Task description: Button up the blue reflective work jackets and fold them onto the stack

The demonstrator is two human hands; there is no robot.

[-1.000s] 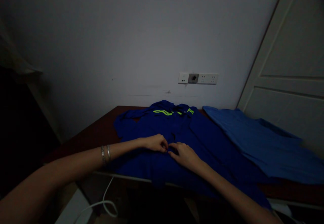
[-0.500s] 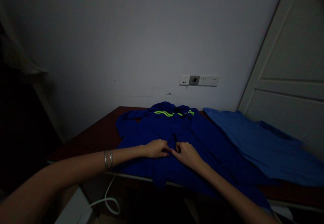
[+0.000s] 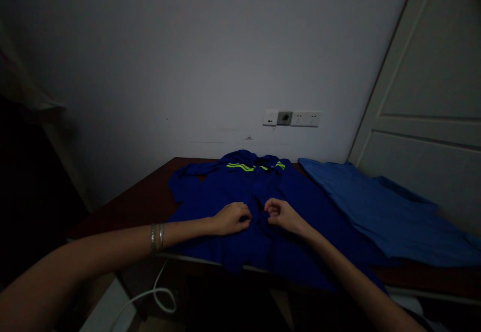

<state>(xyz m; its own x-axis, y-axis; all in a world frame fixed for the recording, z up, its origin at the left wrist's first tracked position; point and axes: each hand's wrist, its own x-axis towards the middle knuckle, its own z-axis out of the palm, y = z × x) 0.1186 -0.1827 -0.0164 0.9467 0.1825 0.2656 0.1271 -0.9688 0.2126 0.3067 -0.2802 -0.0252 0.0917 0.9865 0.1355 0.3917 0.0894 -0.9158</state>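
A dark blue long-sleeved jacket (image 3: 233, 187) with bright yellow-green stripes across its chest lies spread on the table, its lower part hanging over the front edge. My left hand (image 3: 233, 218), with two bracelets at the wrist, is closed in a pinch on the jacket's front, left of its middle. Opposite it, my right hand (image 3: 287, 217) has its fingers curled around the front edge on the other side. A small gap separates the two hands, and a dark fold of cloth shows between them. The pinched cloth itself is mostly hidden by my fingers.
A lighter blue garment (image 3: 379, 207) lies flat on the right of the dark red-brown table (image 3: 139, 197). Wall sockets (image 3: 305, 118) sit above the table's back edge. A white cable (image 3: 165, 299) loops below the front edge, and a pale door (image 3: 424, 121) stands at right.
My hands were together at the jacket's middle and have moved apart. The right hand has shifted right and slightly up, drawing the front edge with it. The left has moved little.
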